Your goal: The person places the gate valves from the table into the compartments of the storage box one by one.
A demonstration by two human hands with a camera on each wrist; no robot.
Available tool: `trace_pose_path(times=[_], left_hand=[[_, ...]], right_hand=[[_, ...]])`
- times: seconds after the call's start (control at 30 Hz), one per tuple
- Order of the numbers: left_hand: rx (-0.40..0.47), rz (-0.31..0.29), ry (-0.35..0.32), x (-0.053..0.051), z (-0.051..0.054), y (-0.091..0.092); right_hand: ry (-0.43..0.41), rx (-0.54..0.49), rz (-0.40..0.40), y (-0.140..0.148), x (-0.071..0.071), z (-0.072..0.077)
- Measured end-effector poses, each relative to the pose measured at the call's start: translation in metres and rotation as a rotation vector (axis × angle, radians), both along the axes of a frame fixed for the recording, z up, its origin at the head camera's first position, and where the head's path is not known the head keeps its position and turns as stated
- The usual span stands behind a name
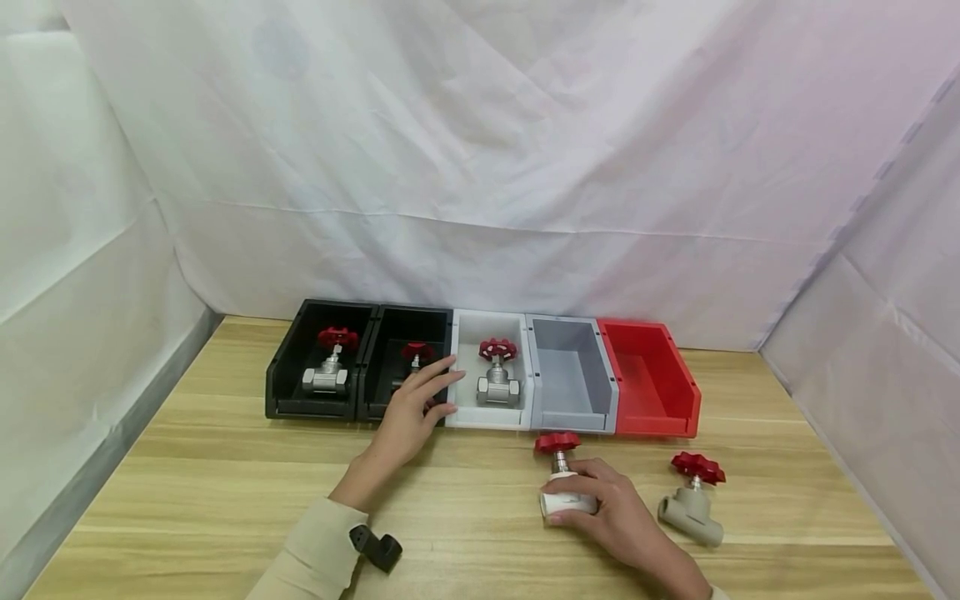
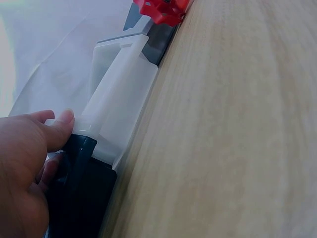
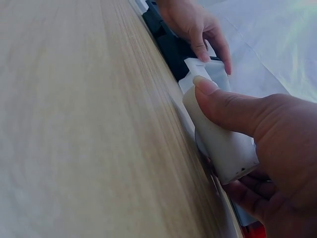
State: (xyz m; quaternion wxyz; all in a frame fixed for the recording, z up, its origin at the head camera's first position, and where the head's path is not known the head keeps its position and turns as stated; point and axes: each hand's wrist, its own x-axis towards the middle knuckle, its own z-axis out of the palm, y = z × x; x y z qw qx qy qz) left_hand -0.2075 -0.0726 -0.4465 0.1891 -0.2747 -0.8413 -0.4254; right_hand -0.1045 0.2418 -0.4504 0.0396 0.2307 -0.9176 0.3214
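My right hand (image 1: 618,517) grips the white body of a valve (image 1: 567,503) with a red handwheel, in front of the grey bin (image 1: 573,375). In the right wrist view the thumb lies along the white pipe body (image 3: 223,146). My left hand (image 1: 408,417) rests at the wall between the second black bin and the white bin (image 1: 491,419), its fingers fairly straight; in the left wrist view this hand (image 2: 29,153) touches the rims there. A metal valve with a red wheel (image 1: 498,385) stands in the white bin.
Two black bins (image 1: 311,408) at the left each hold a metal valve with a red wheel. At the right end of the row is a red bin (image 1: 656,427). A beige valve (image 1: 692,512) with a red wheel lies on the wooden table to the right of my right hand.
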Motion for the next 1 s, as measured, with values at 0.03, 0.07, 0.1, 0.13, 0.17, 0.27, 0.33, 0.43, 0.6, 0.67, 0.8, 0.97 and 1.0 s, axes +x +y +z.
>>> trace_pose_path(times=[0.03,0.07,0.1,0.13,0.17,0.27,0.33,0.43,0.6,0.67,0.8,0.97,1.0], left_hand=[[0.001,-0.001,0.0,0.0,0.0,0.0],[0.002,-0.003,0.001,0.0,0.0,0.0],[0.004,-0.005,0.001,0.0,0.001,0.0],[0.004,-0.006,0.001,0.0,0.001,0.001],[0.006,-0.006,0.0,0.0,0.001,0.001],[0.006,-0.005,-0.004,0.0,0.001,0.0],[0.003,-0.002,-0.007,0.0,0.001,0.0],[-0.002,-0.001,-0.006,0.0,0.001,0.0],[-0.002,0.001,-0.007,0.001,0.0,0.0],[0.001,-0.001,-0.006,0.001,0.0,0.0],[0.007,-0.003,0.001,0.001,0.0,0.0],[0.011,-0.007,0.009,0.0,0.0,0.0],[0.011,-0.009,0.01,0.0,0.001,0.0]], right_hand=[[0.002,-0.001,0.0,0.0,0.0,0.0],[0.001,0.001,-0.001,0.0,0.0,0.001],[0.0,0.004,-0.001,0.0,0.0,0.001],[0.0,0.006,0.001,0.0,0.0,0.001],[-0.002,0.009,0.001,0.0,0.0,0.001],[-0.003,0.015,0.004,0.0,0.0,0.001],[-0.001,0.016,0.007,0.0,0.0,0.0],[0.006,0.02,0.007,0.0,0.0,0.0],[0.028,0.027,0.003,-0.001,0.0,0.002],[0.048,0.027,0.004,-0.002,0.0,0.003],[0.103,0.023,0.008,-0.002,-0.001,0.007],[0.073,0.031,-0.023,-0.004,-0.002,0.012],[0.057,0.033,-0.028,-0.004,-0.002,0.014]])
